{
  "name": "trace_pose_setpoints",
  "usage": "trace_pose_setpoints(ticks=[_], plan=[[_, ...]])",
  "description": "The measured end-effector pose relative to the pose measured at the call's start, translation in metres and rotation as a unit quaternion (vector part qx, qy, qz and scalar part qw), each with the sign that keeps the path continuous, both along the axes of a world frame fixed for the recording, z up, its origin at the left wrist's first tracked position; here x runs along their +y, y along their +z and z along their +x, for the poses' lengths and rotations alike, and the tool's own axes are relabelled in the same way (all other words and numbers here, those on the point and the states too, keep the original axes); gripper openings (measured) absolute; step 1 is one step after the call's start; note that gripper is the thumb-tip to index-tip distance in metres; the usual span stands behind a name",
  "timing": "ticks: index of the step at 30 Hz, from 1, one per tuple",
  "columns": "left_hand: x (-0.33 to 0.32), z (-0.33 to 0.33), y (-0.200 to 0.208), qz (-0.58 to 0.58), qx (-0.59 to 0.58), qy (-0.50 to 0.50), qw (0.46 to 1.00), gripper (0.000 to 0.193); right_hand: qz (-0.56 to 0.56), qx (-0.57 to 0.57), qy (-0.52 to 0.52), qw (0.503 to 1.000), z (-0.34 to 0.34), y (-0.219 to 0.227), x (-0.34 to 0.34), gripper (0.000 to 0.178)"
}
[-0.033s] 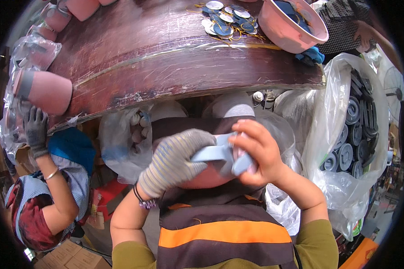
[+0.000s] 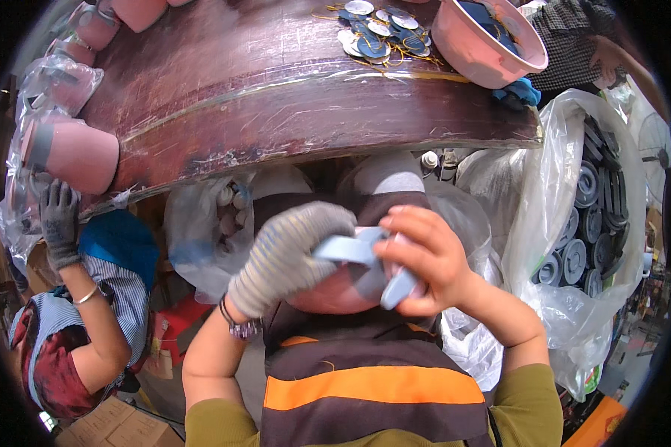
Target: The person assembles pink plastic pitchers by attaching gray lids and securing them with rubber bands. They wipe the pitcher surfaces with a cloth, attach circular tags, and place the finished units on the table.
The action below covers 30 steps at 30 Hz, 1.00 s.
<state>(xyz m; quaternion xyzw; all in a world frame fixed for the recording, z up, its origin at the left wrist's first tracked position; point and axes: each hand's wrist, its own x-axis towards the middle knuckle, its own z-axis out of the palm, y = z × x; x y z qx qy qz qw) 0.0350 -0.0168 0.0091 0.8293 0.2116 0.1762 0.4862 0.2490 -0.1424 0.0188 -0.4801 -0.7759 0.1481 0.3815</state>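
Observation:
In my lap lies a pink jug [image 2: 335, 294] with a light blue handle [image 2: 344, 250] and a greyish upper part. My left hand [image 2: 294, 257], in a striped grey glove, is closed round the jug by its handle. My bare right hand [image 2: 429, 257] pinches a light blue piece [image 2: 399, 289] with a rounded edge, perhaps a lid, at the jug's open end. The fingers cover most of this piece, and whether it touches the jug I cannot tell.
A worn dark red table [image 2: 276, 112] spans the front, bearing round tags [image 2: 373, 37] on yellow strings and a pink basin [image 2: 492, 52]. More pink jugs [image 2: 82, 153] stand left, by a co-worker's gloved hand [image 2: 60, 223]. A plastic bag holds dark grey lids [image 2: 574, 257] at right.
The light blue piece in my right hand has tilted steeper and dropped slightly. My right fingers have shifted left over the jug's opening. My left hand has moved slightly.

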Motion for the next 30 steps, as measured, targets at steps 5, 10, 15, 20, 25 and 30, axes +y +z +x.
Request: trace_pose_setpoints(ticks=[5, 10, 15, 20, 25, 30], plan=[[0.016, 0.03, -0.036, -0.151, -0.063, 0.022, 0.986, 0.029, 0.057, -0.007, 0.249, 0.967, -0.024, 0.025, 0.012, 0.042], [0.006, 0.045, -0.047, -0.158, -0.032, -0.037, 0.986, 0.016, 0.069, 0.006, 0.306, 0.95, -0.035, 0.026, 0.009, 0.039], [0.007, 0.015, -0.014, -0.038, 0.121, 0.123, 0.984, 0.014, 0.04, -0.006, 0.116, 0.992, -0.022, 0.011, 0.013, 0.044], [-0.074, 0.012, 0.023, -0.058, 0.082, -0.088, 0.991, 0.039, -0.294, 0.17, -0.202, 0.919, 0.014, -0.035, 0.031, 0.043], [-0.09, 0.022, -0.01, -0.093, 0.067, -0.06, 0.992, 0.04, -0.408, 0.175, -0.181, 0.878, 0.033, -0.027, 0.03, 0.06], [-0.004, -0.018, 0.003, 0.078, 0.006, 0.181, 0.98, 0.023, -0.437, -0.065, -0.019, 0.897, 0.032, 0.054, 0.004, 0.082]])
